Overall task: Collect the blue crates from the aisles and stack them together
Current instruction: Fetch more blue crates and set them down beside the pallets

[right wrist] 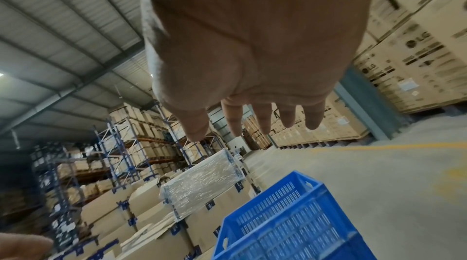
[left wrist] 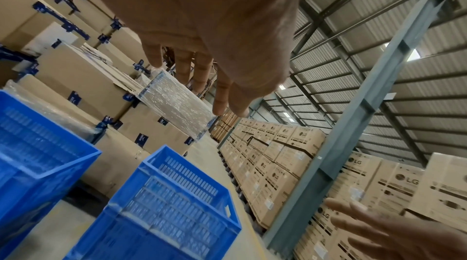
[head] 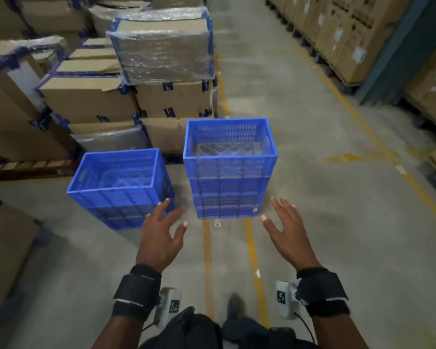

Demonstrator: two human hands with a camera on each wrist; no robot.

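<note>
Two stacks of blue slotted crates stand on the concrete floor. The taller stack (head: 229, 170) (left wrist: 169, 208) (right wrist: 290, 222) is straight ahead; the shorter stack (head: 118, 187) (left wrist: 38, 156) sits to its left, by the cartons. My left hand (head: 161, 235) (left wrist: 202, 44) is held out open, fingers spread, in front of the gap between the stacks. My right hand (head: 290, 233) (right wrist: 252, 64) is open too, just right of the taller stack's base. Neither hand touches a crate. All crates look empty.
Cardboard cartons on pallets (head: 91, 96), one shrink-wrapped (head: 161, 54), line the left side. More cartons (head: 350, 34) and a grey-blue steel column (head: 393, 54) line the right. Yellow floor lines (head: 252, 250) run along the aisle. My feet (head: 234, 308) show below.
</note>
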